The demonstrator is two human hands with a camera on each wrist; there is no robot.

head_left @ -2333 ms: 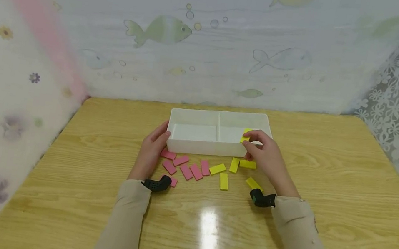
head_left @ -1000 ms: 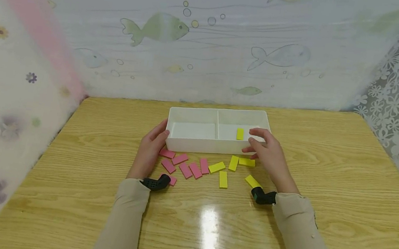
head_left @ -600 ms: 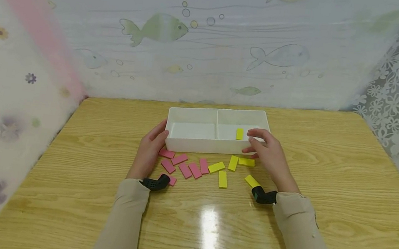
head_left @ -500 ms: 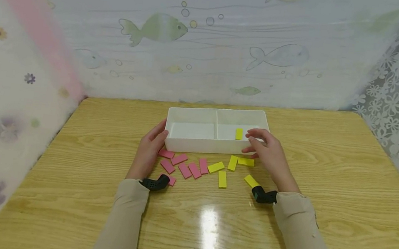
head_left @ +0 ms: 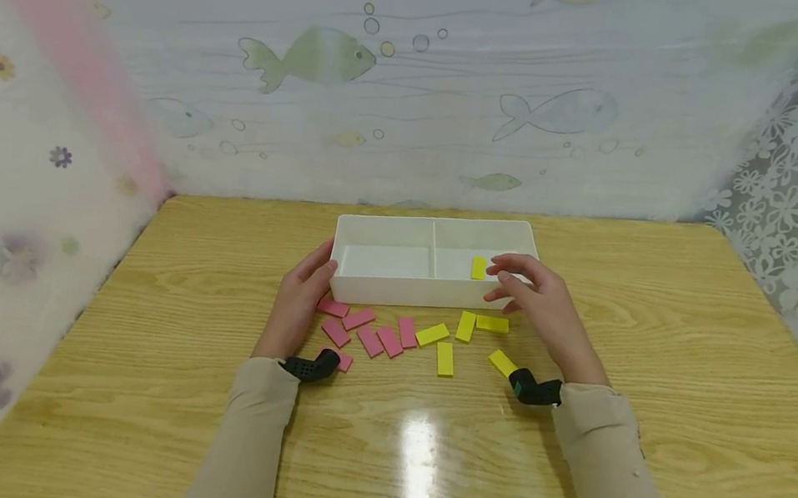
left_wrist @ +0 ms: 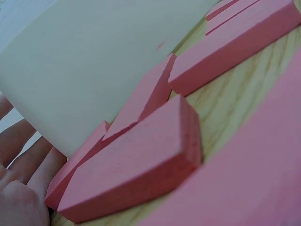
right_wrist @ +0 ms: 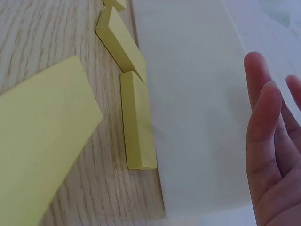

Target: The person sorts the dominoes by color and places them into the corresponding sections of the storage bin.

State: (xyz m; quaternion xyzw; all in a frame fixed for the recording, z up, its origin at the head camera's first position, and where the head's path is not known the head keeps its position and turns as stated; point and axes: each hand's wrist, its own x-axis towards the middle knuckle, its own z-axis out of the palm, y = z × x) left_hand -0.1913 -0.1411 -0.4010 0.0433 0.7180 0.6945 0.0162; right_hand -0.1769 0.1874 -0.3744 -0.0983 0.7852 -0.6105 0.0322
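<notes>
A white two-compartment box (head_left: 393, 290) stands on the table. My left hand (head_left: 295, 303) rests against its left end, fingers fairly straight along the end wall; the left wrist view shows these fingers (left_wrist: 28, 146) beside the box corner. A yellow domino-like block (head_left: 478, 268) is in the right compartment. Just right of it, my right hand (head_left: 532, 296) hovers at the box's front wall, fingers loosely bent and holding nothing. In the right wrist view its thumb and fingers (right_wrist: 263, 122) are apart from the yellow blocks (right_wrist: 136, 122).
Several pink blocks (head_left: 370, 341) lie on the table before the box's left half. Several yellow blocks (head_left: 445, 359) lie before the right half, one partly behind the right wrist camera (head_left: 532, 387). A divider (head_left: 433, 249) splits the box. A patterned wall (head_left: 416, 117) rises behind the table.
My right hand first pinched a yellow block over the right compartment, then let it go there. Lately that hand has risen slightly. My left hand has stayed at the box's left end.
</notes>
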